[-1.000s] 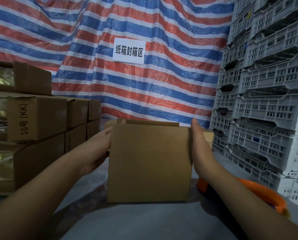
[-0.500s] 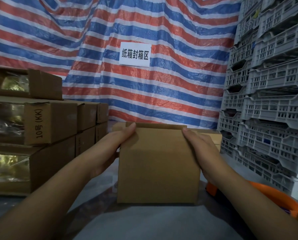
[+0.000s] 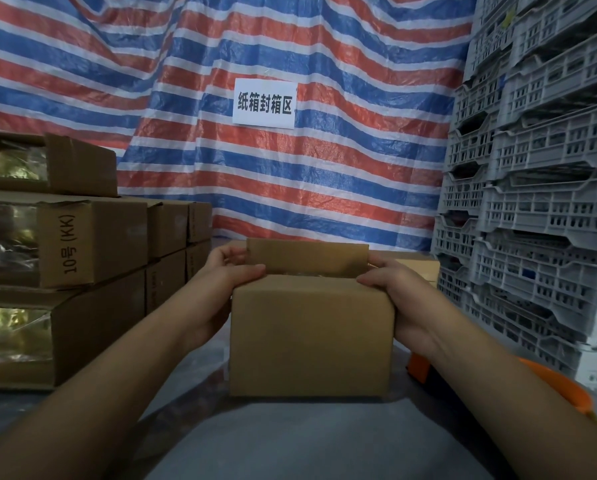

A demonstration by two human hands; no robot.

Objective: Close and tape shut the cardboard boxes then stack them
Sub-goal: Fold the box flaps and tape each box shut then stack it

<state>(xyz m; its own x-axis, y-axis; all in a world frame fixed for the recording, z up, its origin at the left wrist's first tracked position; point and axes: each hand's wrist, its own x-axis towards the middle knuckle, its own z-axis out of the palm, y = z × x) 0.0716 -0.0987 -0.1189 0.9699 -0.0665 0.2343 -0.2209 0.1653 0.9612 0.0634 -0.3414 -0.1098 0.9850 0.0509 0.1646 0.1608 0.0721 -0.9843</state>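
- The left hand [image 3: 226,271] grips the left top corner of the cardboard box [image 3: 309,336], thumb on the near flap, fingers curled behind.
- The right hand [image 3: 392,285] grips the right top corner likewise.
- The box stands on the grey table [image 3: 290,441], its far flap [image 3: 307,256] upright.
- Stacked boxes [image 3: 92,244] sit left; white crates [image 3: 532,202] rise right.
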